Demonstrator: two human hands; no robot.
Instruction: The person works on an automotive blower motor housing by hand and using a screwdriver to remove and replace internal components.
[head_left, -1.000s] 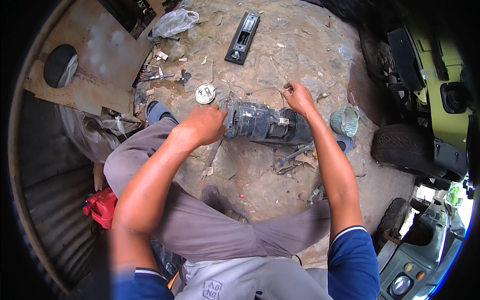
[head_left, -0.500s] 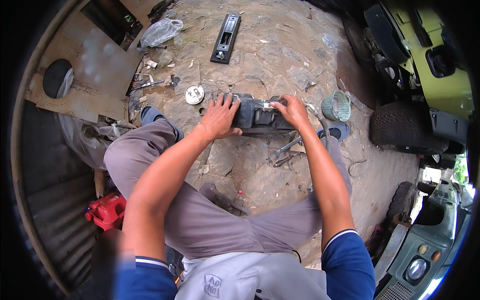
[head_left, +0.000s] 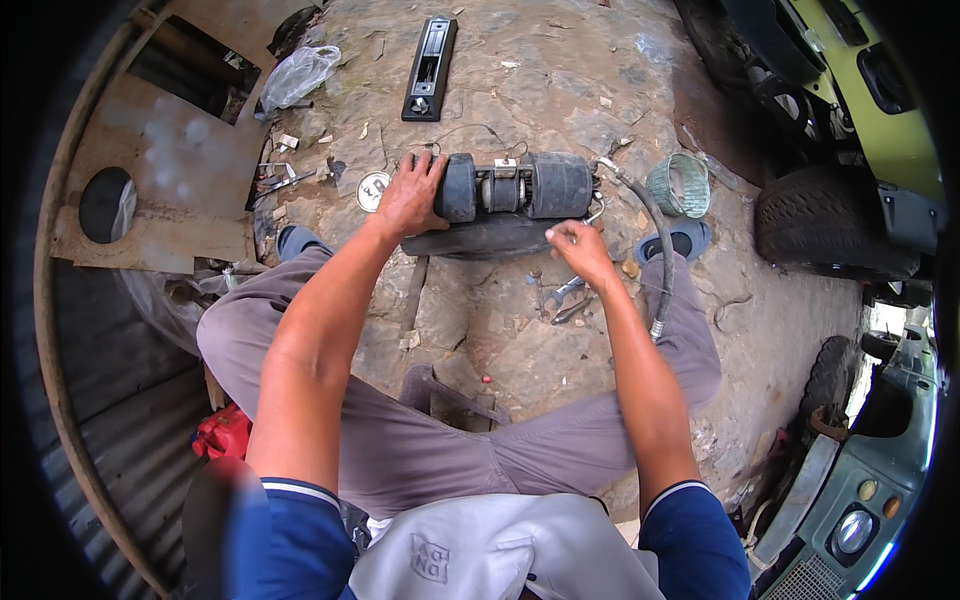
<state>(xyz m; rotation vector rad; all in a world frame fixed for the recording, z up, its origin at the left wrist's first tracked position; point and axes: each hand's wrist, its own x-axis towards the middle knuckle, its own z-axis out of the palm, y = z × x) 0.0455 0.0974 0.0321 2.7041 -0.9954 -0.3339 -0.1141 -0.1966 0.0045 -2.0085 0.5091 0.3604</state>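
Observation:
In front of me on the stony ground lies a black blower unit (head_left: 560,185), two drum-shaped housings with a motor between them. My left hand (head_left: 412,198) grips its left end, fingers over the top and thumb at the near side. My right hand (head_left: 580,248) is just off the unit's near right edge, fingertips pinched together; whatever they hold, if anything, is too small to make out. A dark hose (head_left: 655,225) with metal end fittings curves past the unit's right end toward my right knee. A thin wire loops behind the unit.
A green basket (head_left: 680,185) stands right of the hose. Wrenches (head_left: 568,290) lie near my right hand, and a round tin (head_left: 373,191) sits left of the unit. A long black panel (head_left: 430,70) lies farther off. Vehicles with a large tyre (head_left: 835,228) line the right side.
My right hand has left the top of the unit and come down toward me. The unit has tipped, showing both drums and the motor. My left hand stays at its left end.

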